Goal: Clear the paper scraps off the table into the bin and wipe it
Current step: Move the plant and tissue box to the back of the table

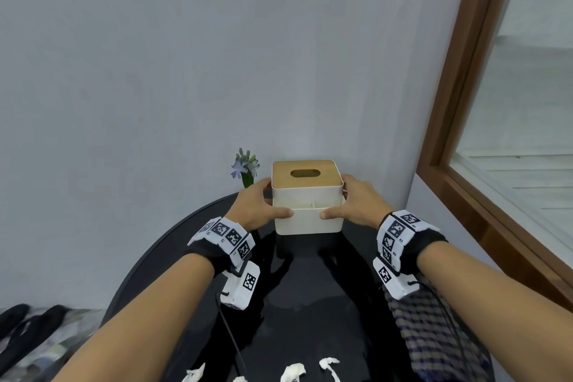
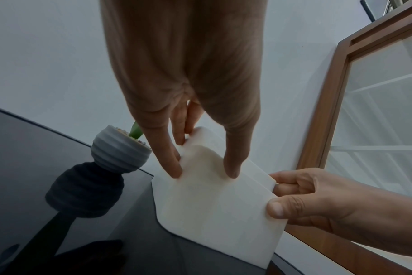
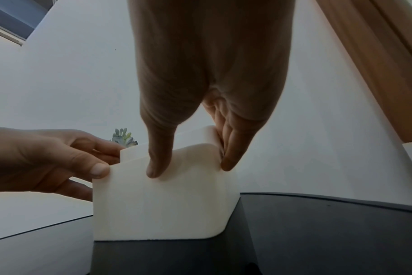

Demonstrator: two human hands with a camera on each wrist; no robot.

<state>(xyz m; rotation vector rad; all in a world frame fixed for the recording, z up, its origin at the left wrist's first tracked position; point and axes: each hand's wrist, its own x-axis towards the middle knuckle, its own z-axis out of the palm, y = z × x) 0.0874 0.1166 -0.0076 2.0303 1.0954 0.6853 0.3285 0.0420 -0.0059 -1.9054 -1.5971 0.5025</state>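
A white tissue box (image 1: 308,220) with a wooden lid stands at the far side of the round black table (image 1: 310,304). My left hand (image 1: 274,199) grips its left side, thumb on the front and fingers behind. My right hand (image 1: 335,197) grips the right side the same way. The left wrist view shows my left hand (image 2: 204,173) on the box (image 2: 212,214), and the right wrist view shows my right hand (image 3: 191,169) on the box (image 3: 160,208). Crumpled white paper scraps (image 1: 293,371) lie at the table's near edge. No bin is in view.
A small potted flower (image 1: 246,168) stands just left of the box, by the wall. A checked cloth (image 1: 440,335) lies on the table's right side under my right forearm. A wooden window frame (image 1: 459,102) runs along the right. Dark objects (image 1: 24,326) lie on the floor at the left.
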